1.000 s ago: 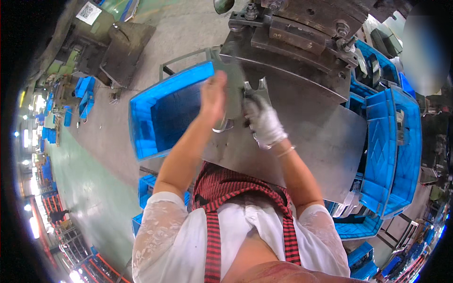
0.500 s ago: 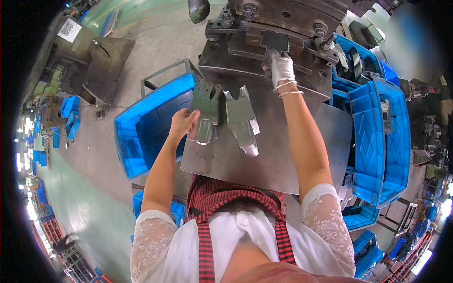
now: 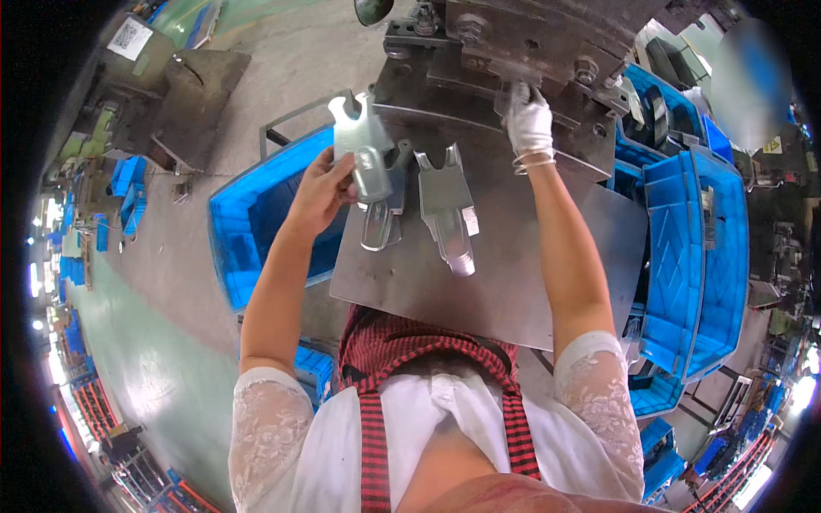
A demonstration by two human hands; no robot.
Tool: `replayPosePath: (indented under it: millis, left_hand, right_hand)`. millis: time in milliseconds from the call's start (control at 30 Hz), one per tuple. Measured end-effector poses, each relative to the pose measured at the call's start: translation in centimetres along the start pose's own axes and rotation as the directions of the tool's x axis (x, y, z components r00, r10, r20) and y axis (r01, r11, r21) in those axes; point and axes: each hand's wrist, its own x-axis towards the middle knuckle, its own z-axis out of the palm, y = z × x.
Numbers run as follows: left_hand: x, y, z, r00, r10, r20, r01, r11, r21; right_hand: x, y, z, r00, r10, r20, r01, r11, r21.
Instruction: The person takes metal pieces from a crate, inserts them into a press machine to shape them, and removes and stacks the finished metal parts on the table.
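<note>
My left hand (image 3: 323,192) is closed on the edge of a forked stamped metal part (image 3: 366,158), lifted above the steel table (image 3: 513,248). Beneath it lies another metal part (image 3: 376,227), partly covered. To the right, a forked metal part (image 3: 445,205) with a small white label rests flat, its prongs away from me. My right hand (image 3: 530,124), in a white glove, is at the front of the press die (image 3: 479,81). Its fingers are bent together at the gap below the upper block; whatever they grip is hidden there.
A blue bin (image 3: 229,244) stands left of the table, against its edge. Stacked blue bins (image 3: 676,265) flank the right side, with metal pieces in the farther ones. Large bolts (image 3: 470,27) stick out of the press block. A dark rounded object (image 3: 373,10) hangs at the top.
My left hand has raised a forked part off the pile, moving it up and away from me. At the die, the dark plate by my right hand has gone out of sight.
</note>
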Motion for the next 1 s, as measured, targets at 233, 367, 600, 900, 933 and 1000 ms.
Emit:
replayPosePath:
  millis: [233,367,600,900,933,1000]
  left_hand:
    - [3.3,-0.6,6.2,0.993,0.112,0.045,-0.114,0.992,0.049]
    - [6.6,-1.8,9.9,0.974,0.123,0.188,-0.143,0.985,0.098]
    - [14.1,-1.6,17.0,0.963,0.187,0.193,-0.222,0.958,0.182]
    - [8.6,-0.6,4.1,0.82,0.554,0.145,-0.322,0.237,0.917]
    - [6.3,-1.0,1.5,0.79,0.593,0.153,-0.224,0.047,0.973]
    - [1.5,-2.0,-3.4,0.972,0.214,-0.1,0.074,0.122,0.99]
  right_hand:
    - [-9.6,-2.1,0.2,0.991,-0.037,-0.127,0.072,0.957,0.281]
    - [-15.1,-5.4,-2.3,0.933,0.205,0.295,-0.16,0.972,-0.17]
    - [-4.0,-1.9,-0.7,0.947,0.262,-0.188,-0.066,0.728,0.682]
    - [-1.7,-4.1,0.7,0.863,0.503,0.056,-0.291,0.403,0.868]
    - [-1.4,-3.9,1.3,0.871,0.491,0.009,-0.305,0.527,0.793]
    - [-2.1,-6.5,0.8,0.879,0.475,0.039,-0.269,0.427,0.863]
